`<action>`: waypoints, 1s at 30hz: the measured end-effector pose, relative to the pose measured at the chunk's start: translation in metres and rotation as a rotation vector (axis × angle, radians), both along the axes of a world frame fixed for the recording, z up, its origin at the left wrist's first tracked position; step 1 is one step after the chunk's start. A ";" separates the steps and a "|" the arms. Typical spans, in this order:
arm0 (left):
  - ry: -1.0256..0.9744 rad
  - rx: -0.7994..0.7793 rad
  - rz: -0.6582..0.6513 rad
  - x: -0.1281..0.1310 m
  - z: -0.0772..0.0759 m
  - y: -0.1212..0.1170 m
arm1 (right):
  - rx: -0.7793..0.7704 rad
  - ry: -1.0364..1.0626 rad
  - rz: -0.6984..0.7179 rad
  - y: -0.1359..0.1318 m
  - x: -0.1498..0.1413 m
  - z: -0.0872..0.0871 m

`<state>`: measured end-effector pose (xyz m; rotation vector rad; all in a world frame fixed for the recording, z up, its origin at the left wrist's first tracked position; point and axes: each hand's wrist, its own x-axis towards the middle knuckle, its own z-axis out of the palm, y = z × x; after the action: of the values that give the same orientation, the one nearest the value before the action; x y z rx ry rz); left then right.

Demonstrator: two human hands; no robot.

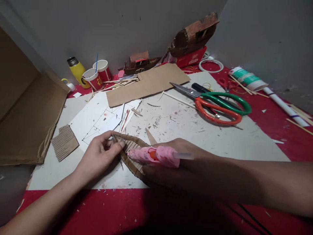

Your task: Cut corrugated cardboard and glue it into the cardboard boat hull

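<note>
My left hand (104, 149) pinches the pointed far-left end of a small boat hull of corrugated cardboard (133, 167), thumb on the inside of its wall. In my right hand (168, 171) is a pink hot glue gun (154, 155), with a clear glue stick poking out of its back. The gun's front end points left and down into the hull. My right fingers are partly hidden beneath the gun, and the hull's near right part is covered by that hand. Just beyond the hull lies a thin pointed cardboard scrap (151, 136).
Green-and-orange-handled scissors (218, 109) lie at right on the white board (256, 143). Behind are a cardboard strip (149, 83), paper cups (93, 79), a yellow bottle (79, 74) and finished model boats (193, 36). A cardboard box (26, 107) stands left, near a ridged cardboard piece (65, 142).
</note>
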<state>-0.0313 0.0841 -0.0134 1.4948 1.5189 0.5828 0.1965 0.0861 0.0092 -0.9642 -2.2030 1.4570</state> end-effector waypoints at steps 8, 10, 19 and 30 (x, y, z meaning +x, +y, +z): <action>-0.063 -0.032 -0.022 0.002 -0.009 0.000 | 0.064 -0.156 0.085 0.003 -0.007 0.001; -0.061 -0.035 -0.017 0.002 -0.010 0.000 | 0.086 -0.169 0.097 0.004 -0.007 0.000; -0.050 0.007 -0.020 0.001 -0.014 0.001 | -0.007 -0.223 0.074 -0.004 -0.002 0.001; -0.044 0.023 -0.021 0.001 -0.016 0.000 | -0.063 -0.270 0.059 -0.015 0.010 0.005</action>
<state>-0.0308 0.0843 -0.0298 1.5045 1.4652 0.6192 0.2063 0.0710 0.0140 -1.1883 -2.4041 1.5062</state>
